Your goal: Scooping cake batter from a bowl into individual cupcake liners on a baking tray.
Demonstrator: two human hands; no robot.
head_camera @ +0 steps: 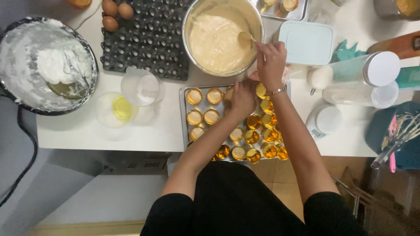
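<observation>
surface: white counter (87, 135) seen from above; we stand at its near edge over a wood floor.
packages: pale mint rectangular lidded box (307, 42) just right of the batter bowl; two clear cylinders with white lids (365, 69) lying on their sides further right; black egg tray (148, 39) at the back with three brown eggs (114, 12) in its left corner.
spoon: our spoon (246, 36) has its bowl in the batter, its long axis running up-left from the fingers, handle end toward the right wrist.
right hand: our right hand (270, 61) has fingers pinched together on the spoon handle, at the bowl's near right rim.
left hand: our left hand (243, 97) rests over the top of the baking tray (183, 118), fingers curled on a gold cup; we cannot tell how tightly.
containers: steel bowl (223, 37) of pale yellow batter; large bowl (46, 65) at left coated in white foam; small clear dish (118, 109) with yellow liquid; clear measuring jug (142, 87) beside it.
cups: gold foil cups (262, 131) in rows on the tray, the left ones filled with batter, the right ones shiny inside.
</observation>
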